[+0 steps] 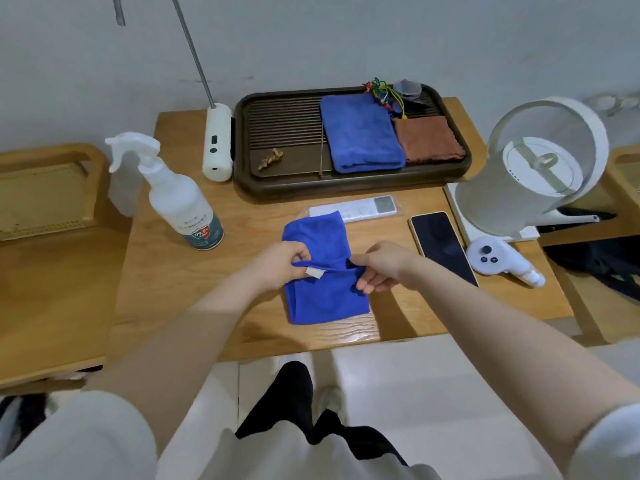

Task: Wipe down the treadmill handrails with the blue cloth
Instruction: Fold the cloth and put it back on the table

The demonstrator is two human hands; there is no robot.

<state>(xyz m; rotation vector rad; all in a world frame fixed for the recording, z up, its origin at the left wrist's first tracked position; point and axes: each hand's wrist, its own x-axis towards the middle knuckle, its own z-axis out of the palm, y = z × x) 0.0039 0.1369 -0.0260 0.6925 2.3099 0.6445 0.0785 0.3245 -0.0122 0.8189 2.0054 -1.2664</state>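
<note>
**Both hands on the blue cloth at the table**

Left hand [282, 263] pinches the folded edge of the blue cloth [323, 292] beside its white tag; right hand [381, 266] pinches the same edge opposite, fingers curled. The cloth lies on the wooden table [166, 289], just in front of a remote [360, 207]. Spray bottle [180, 202] to the left, phone [443, 245] to the right, dark tray [277, 133] with another blue towel [360, 136] behind.

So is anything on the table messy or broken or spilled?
Nothing looks spilled or broken. The spray bottle stands upright, and the phone and remote lie flat on the table. The only rumpled thing is the blue cloth, because the left hand and right hand are pinching it mid-fold.
</note>
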